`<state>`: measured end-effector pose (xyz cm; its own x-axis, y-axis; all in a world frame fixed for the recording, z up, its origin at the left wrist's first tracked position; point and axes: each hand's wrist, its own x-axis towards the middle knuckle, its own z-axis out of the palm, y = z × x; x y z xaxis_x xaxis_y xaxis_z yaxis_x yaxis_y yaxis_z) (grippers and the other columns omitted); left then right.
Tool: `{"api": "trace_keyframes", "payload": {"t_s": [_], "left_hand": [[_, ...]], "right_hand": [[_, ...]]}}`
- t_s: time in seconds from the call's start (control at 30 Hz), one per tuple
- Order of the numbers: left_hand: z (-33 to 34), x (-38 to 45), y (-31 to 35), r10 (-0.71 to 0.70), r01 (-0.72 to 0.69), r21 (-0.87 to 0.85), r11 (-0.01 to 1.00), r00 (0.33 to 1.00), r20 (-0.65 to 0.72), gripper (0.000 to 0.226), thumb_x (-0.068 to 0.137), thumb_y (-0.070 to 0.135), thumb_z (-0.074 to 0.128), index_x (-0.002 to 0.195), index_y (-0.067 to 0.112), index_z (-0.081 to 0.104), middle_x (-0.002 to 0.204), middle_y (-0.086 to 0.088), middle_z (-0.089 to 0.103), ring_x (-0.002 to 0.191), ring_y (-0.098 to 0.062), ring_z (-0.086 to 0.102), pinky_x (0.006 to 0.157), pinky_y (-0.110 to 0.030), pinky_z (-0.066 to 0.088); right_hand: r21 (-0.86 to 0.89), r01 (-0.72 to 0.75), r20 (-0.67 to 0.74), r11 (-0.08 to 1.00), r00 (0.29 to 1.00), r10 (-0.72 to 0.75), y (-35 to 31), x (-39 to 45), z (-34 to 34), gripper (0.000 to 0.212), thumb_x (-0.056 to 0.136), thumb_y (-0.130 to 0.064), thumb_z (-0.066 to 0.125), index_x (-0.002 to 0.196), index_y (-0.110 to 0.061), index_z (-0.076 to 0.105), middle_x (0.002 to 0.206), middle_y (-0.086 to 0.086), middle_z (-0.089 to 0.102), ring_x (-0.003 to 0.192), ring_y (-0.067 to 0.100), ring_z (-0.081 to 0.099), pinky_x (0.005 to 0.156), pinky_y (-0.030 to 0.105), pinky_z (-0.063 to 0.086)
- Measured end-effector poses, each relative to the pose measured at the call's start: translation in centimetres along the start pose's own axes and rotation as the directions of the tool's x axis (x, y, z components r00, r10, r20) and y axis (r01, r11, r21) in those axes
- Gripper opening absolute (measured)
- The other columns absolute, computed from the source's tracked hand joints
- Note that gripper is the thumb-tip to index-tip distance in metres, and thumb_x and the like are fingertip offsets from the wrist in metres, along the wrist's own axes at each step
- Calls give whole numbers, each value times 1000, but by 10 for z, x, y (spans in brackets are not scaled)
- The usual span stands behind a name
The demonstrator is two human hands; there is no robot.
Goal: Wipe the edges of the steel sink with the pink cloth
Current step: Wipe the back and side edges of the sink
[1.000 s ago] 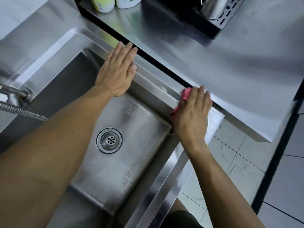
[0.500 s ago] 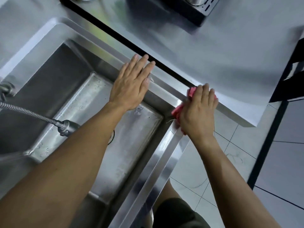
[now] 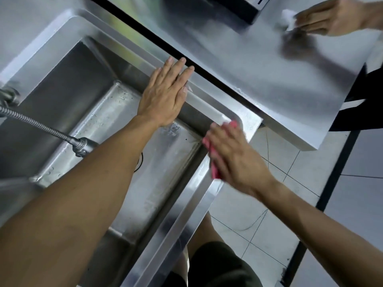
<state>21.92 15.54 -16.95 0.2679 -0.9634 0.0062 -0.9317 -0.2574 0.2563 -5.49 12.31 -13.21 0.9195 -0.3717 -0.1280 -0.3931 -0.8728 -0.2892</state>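
Note:
The steel sink (image 3: 178, 220) fills the left and middle, its rim running from the far corner down toward me. My right hand (image 3: 234, 156) presses the pink cloth (image 3: 214, 165) flat on the near rim, just below the sink's right corner. Most of the cloth is hidden under the palm; pink shows at the fingertips and along the hand's left side. My left hand (image 3: 165, 94) lies flat, fingers together, on the far rim beside the dark gap to the counter. It holds nothing.
A pull-out tap hose (image 3: 41, 127) hangs over the basin on the left. A steel counter (image 3: 248, 69) lies beyond the gap. At the top right, another person's hand (image 3: 331, 17) rests on it with a white cloth. Tiled floor shows to the right.
My right hand has slid the pink cloth from the corner down onto the near rim. My left hand has stayed on the far rim. Another person's hand has appeared at the top right.

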Motion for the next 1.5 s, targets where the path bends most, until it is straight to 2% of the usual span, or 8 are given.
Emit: {"api": "trace_keyframes", "payload": {"t_s": [0.1,0.33,0.53,0.73,0.9,1.07,1.3,1.5], "left_hand": [[-2,1,0,6,-6,-1,1000,1000,14,57,111,37,17,167,28,9,175,0,3,161,-23,-2,131,-44,2],[-1,0,1,6,-6,16,1000,1000,-5,57,111,36,16,167,27,10,175,-1,4,161,-24,-1,130,-42,0],[0,1,2,4,-4,-7,1000,1000,-26,56,111,34,17,166,26,14,175,-2,8,161,-25,1,128,-39,-2],[2,0,2,-2,2,7,1000,1000,-29,56,111,35,18,166,27,13,175,-2,7,161,-25,1,128,-39,-3],[3,0,2,-7,7,7,1000,1000,-15,57,111,36,15,167,26,11,175,-2,6,161,-26,-1,130,-42,0],[2,0,-1,-10,10,-9,1000,1000,16,57,111,36,16,167,26,6,175,-3,0,161,-24,-4,130,-41,-2],[3,-6,7,-108,102,-79,992,991,-77,60,109,35,19,165,14,17,174,-5,13,161,-25,7,130,-37,2],[39,-60,31,-362,313,-343,886,928,-90,62,107,25,43,164,10,23,170,-14,25,158,-34,19,130,-47,18]], "right_hand": [[28,256,123,966,958,-258,19,-13,-11,53,110,-36,40,159,-16,38,167,4,33,159,25,16,129,48,21],[43,-208,-159,977,964,212,13,23,-7,50,106,-32,43,153,-14,47,163,7,39,156,36,23,124,53,26],[23,329,1,944,944,-330,-14,-20,5,43,107,-33,50,146,-17,59,155,4,53,154,27,32,125,47,30],[85,-239,-194,967,948,251,57,34,-22,50,108,-30,44,154,-10,45,161,12,43,155,37,25,124,56,27],[70,-37,-147,997,988,47,-4,-25,10,52,110,-33,39,156,-9,43,163,10,39,158,27,20,128,51,20],[56,-267,-154,962,950,273,41,29,-11,53,112,-32,37,161,-12,31,170,7,26,160,27,9,131,45,9],[-41,108,-1,993,994,-108,64,58,-30,54,108,-27,39,157,-3,38,166,15,33,157,36,19,129,45,11],[-1,558,206,830,812,-546,69,128,-42,54,105,-27,40,154,-4,44,163,14,38,157,34,22,125,59,20]]}}
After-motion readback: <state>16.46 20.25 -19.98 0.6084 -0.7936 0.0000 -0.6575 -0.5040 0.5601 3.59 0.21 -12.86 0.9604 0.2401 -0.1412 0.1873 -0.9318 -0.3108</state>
